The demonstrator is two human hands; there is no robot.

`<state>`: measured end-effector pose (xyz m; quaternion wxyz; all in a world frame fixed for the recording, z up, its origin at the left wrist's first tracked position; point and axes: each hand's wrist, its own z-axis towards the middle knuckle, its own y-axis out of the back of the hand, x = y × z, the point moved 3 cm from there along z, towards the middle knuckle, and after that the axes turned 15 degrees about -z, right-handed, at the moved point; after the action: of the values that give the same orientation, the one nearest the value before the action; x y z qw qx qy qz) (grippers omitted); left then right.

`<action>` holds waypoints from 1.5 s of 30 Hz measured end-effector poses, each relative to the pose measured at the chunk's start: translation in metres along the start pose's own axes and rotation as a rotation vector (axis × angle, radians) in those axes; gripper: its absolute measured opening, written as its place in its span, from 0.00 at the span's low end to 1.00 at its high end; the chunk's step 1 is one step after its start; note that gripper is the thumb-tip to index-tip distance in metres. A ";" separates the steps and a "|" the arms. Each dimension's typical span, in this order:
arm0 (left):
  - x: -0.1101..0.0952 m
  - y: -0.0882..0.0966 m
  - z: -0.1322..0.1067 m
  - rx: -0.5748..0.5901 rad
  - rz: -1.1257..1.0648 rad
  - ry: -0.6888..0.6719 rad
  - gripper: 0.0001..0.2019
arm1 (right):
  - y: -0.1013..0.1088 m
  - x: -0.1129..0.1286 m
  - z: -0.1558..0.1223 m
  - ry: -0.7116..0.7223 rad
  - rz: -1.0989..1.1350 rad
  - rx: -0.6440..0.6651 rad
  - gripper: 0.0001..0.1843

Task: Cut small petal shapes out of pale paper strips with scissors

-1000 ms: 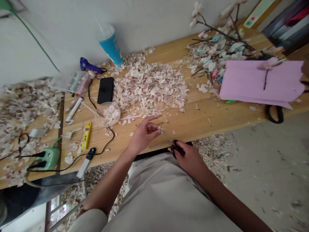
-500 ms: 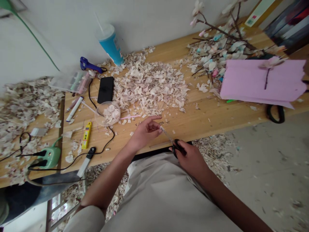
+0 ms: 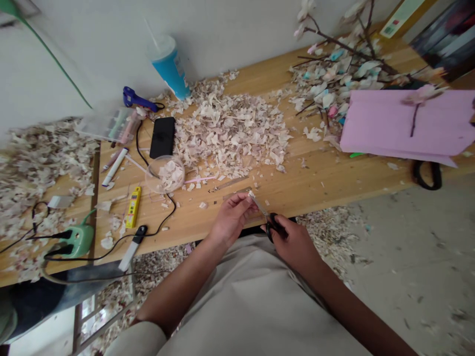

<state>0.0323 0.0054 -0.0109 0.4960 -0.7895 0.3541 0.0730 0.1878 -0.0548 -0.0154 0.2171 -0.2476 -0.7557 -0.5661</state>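
Near the table's front edge, my left hand pinches a small pale petal between thumb and fingertips. The petal touches or lies right by the tips of the black-handled scissors. My right hand grips those scissors, fingers around the handles, blades pointing up and to the left. The blades look close together; whether they are fully closed I cannot tell. Beyond both hands lies a broad heap of dry, whitish petals. A round clear dish with more petals in it stands left of my left hand.
A phone, a blue cup, a yellow box and a utility knife lie or stand at the left. A black cable crosses there. Flowering branches and pink sheets are at the right.
My left hand has moved a little right and toward my body, and its fingers have closed from a looser pose onto the petal at the scissor tips. My right hand has barely moved.
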 end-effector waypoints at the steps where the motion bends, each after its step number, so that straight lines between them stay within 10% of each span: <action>1: 0.000 0.000 0.001 -0.003 0.007 -0.005 0.11 | 0.000 0.000 0.000 0.000 -0.008 -0.004 0.07; 37: -0.041 -0.011 0.006 0.156 0.799 0.003 0.12 | 0.013 -0.007 0.001 0.058 -0.196 0.012 0.07; 45: -0.020 -0.005 -0.002 0.088 0.389 0.069 0.14 | 0.014 -0.009 0.000 0.074 -0.242 -0.005 0.08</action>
<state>0.0206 0.0150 0.0028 0.4942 -0.6856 0.5198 0.1247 0.2030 -0.0531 -0.0103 0.1742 -0.1343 -0.7701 -0.5988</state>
